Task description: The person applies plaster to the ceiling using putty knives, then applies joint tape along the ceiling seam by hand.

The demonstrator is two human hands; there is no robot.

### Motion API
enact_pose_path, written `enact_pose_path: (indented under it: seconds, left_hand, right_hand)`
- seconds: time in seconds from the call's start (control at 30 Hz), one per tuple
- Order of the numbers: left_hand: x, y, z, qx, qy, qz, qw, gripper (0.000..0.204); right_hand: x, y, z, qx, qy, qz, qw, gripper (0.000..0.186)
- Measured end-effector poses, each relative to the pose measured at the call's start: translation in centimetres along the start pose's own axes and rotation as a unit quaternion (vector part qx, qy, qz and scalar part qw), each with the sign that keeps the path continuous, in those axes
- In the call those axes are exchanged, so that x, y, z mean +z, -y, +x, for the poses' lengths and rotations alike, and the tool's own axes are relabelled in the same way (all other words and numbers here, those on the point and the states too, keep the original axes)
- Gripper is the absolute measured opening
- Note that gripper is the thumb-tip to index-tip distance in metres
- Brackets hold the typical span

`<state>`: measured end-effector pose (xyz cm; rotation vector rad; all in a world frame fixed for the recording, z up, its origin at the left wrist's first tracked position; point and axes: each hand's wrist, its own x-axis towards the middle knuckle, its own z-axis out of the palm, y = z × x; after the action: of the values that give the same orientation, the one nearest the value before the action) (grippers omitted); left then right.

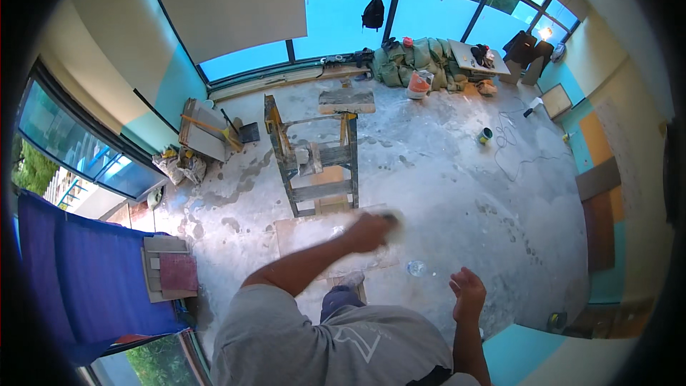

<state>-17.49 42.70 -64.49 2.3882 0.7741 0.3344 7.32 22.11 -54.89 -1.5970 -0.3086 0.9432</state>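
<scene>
While the view looks steeply down from a raised standpoint, the left hand [370, 231] is seen stretched forward and across the body, closed around something small and dark at its far side, possibly a tool or sponge, though motion blur leaves its kind beyond telling. That hand lies over a pale flat board [314, 239] resting below it, whose long axis runs left to right across the view; the hand sits at the board's right end, so most of the board extends away to the person's left. The right hand [468, 292] is held lower and to the right, empty, its fingers loosely spread and touching nothing, well apart from the board; the left hand is clearly the nearer of the two. Just beyond the board a wooden trestle [314, 157] stands with its length running away from the person, closing the room ahead. To the right of the board the concrete floor [457, 186] lies open, crossed only by a thin cable [511, 161] and a small green tin [486, 134] farther off. A small round clear object [415, 268] lies on the floor between the two hands. To the left, a blue sheet [93, 279] and a stack of tiles [170, 268] are seen near the window.
</scene>
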Motion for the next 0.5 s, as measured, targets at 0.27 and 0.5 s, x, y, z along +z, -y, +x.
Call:
enact_pose_path:
  seconds: [0.27,0.5]
  left_hand:
    - [-17.8,25.8,-2.6,-0.385,-0.35,0.317,0.793,0.044]
    - [-21.3,29.7,-1.3,-0.44,-0.293,0.304,0.792,0.047]
  right_hand:
    - [-8.3,-3.6,2.4,-0.049,-0.065,-0.251,0.964,0.016]
    - [-14.5,-1.8,1.8,-0.123,-0.047,-0.504,0.854,0.015]
